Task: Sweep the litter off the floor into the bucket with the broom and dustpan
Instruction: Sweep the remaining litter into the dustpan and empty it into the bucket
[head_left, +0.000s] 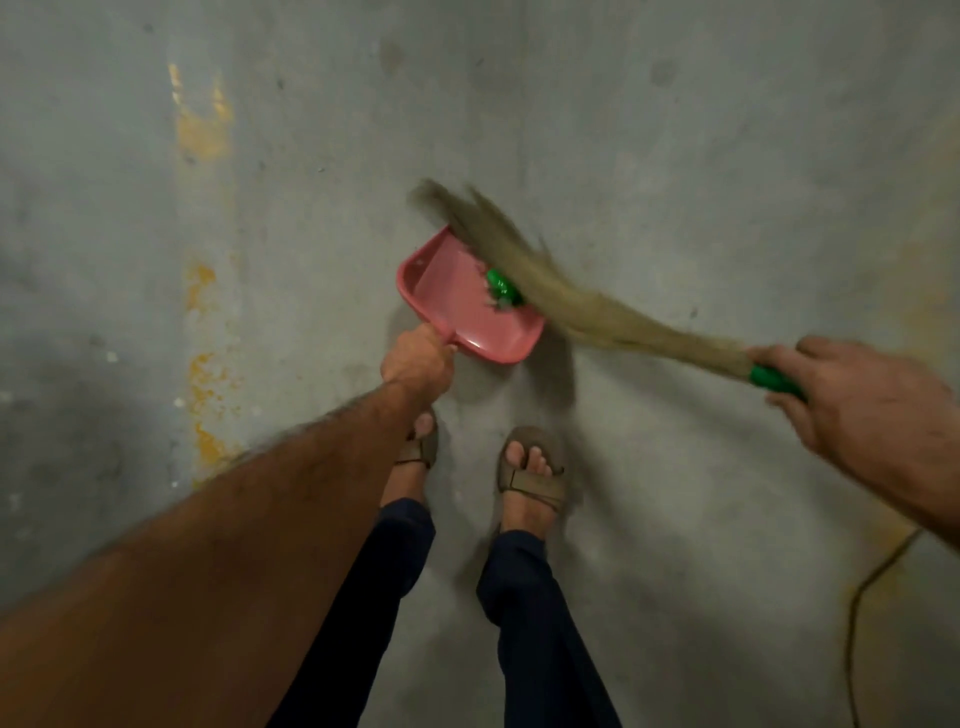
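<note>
A pink dustpan (457, 301) lies on the grey concrete floor, its mouth facing right. My left hand (415, 361) grips its handle at the near left corner. A grass broom (561, 291) with a green handle (776, 382) slants from lower right to upper left, its blurred bristle tips across the pan's mouth. My right hand (852, 397) grips the green handle. A crumpled green piece of litter (501, 288) sits inside the pan against the bristles. No bucket is in view.
My two feet in brown sandals (532, 478) stand just below the dustpan. A thin cable (862, 587) runs along the floor at lower right. Yellow paint stains (205, 130) mark the floor on the left.
</note>
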